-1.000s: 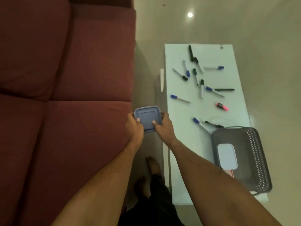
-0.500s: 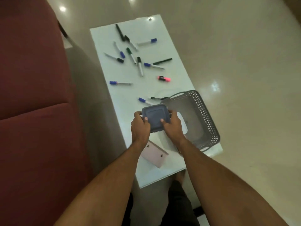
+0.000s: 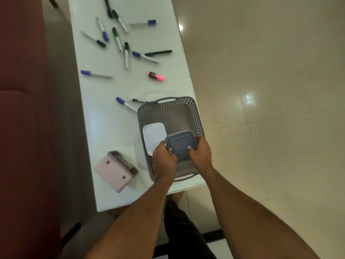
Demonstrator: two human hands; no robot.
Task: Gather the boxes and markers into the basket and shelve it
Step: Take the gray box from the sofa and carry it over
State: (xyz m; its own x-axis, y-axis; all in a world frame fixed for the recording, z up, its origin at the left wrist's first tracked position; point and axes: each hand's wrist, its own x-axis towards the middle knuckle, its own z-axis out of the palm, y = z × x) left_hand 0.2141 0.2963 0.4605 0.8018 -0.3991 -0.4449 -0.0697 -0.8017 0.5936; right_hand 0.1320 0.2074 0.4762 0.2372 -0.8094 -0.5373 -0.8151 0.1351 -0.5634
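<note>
We hold the blue box (image 3: 181, 144) with both hands over the near half of the basket (image 3: 194, 116): our left hand (image 3: 164, 159) has its grip curled on the box's left edge, thumb on the lid, and our right hand (image 3: 200, 153) has its grip curled on the right edge, thumb likewise on top. We cannot tell whether the box touches the basket floor or sits just above it. The basket is grey, with perforated walls and a handle at each end, and stands at the near right corner of the tabletop (image 3: 104, 131). Inside it, along the left wall, lies a white box (image 3: 154, 135), its near corner hidden behind our left hand and its right edge just beside the blue box. Left of the basket, near the tabletop's near edge, a pink holder (image 3: 113, 171) lies on its side with its open compartments turned toward the far right. Just beyond the basket's far left corner lie a blue-capped marker (image 3: 126, 104) and a thin dark pen (image 3: 141, 101), both close to the rim. Farther off, a pink highlighter (image 3: 156, 76) lies alone in the middle right, and another blue-capped marker (image 3: 95, 74) lies toward the left edge. At the far end a scatter of markers (image 3: 119, 39) with blue, green and black caps lies loose, some crossing or touching one another. A dark red sofa (image 3: 22, 109) runs along the left, and pale glossy floor tiles (image 3: 270, 90) fill the right.
</note>
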